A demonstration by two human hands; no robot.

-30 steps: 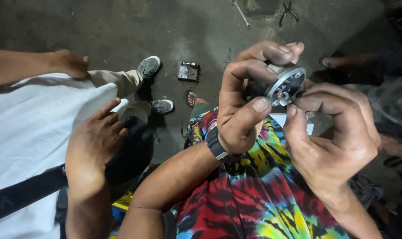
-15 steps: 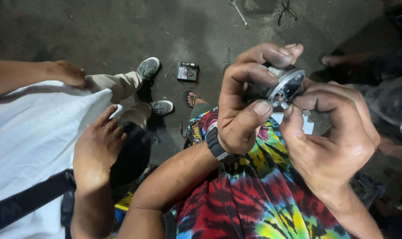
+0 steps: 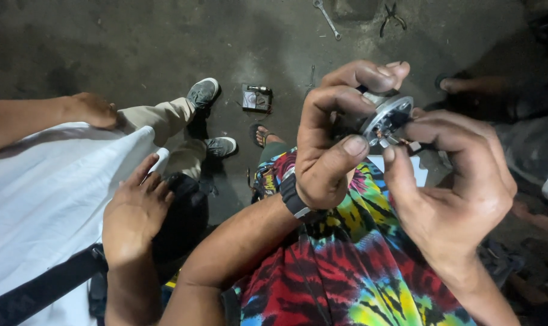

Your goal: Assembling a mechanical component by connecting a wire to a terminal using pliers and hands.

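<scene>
Left hand [image 3: 331,142] wraps around a round metal disc-shaped part [image 3: 387,116], fingers curled over its far side and thumb [image 3: 346,154] pressed up toward its near edge; a black wristband [image 3: 293,196] sits on that wrist. Right hand [image 3: 452,181] is just beside it to the right, fingers bent in a narrow pinch at the small fittings on the part's face, thumb tip close to the left thumb; what the pinch holds is too small to tell. Part sits between the two hands, above a tie-dye shirt [image 3: 346,271]. Left of frame: another person in a white shirt [image 3: 38,193], one hand [image 3: 135,211] resting on a dark bag [image 3: 183,217], legs in beige trousers [image 3: 159,121] and grey sneakers [image 3: 202,93]. Farther out on the dark concrete floor [image 3: 135,42]: a small box-like object [image 3: 256,98], a wrench [image 3: 327,18], pliers [image 3: 393,15].
</scene>
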